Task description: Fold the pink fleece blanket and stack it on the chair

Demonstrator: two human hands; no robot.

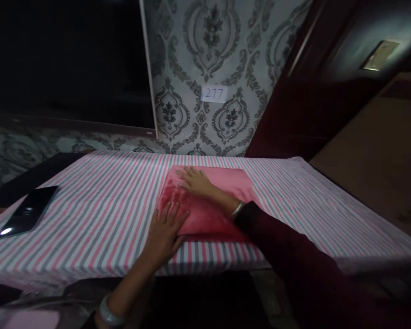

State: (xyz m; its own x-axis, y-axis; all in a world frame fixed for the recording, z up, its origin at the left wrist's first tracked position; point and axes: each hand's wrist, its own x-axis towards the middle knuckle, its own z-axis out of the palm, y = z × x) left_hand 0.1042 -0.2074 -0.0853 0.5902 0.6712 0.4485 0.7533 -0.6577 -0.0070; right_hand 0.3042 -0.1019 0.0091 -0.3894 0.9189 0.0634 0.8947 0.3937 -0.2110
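Observation:
A pink-red folded cloth (208, 219) lies flat on a table covered with a striped tablecloth (99, 201). Its soft surface shows a few wrinkles, mostly toward the left side. My left hand (166, 230) rests on the near left corner of the folded cloth, fingers spread. Farther back, my right hand (197, 183) lies flat on its upper left part, with the fingers stretched toward the left edge. Part of the cloth is hidden under my right forearm.
A dark phone or tablet (29, 212) lies at the table's left side. Behind the table are a patterned wall with a paper marked 277 (214, 93) and a large dark screen (65, 64). A dark red door or panel (301, 100) stands at the right.

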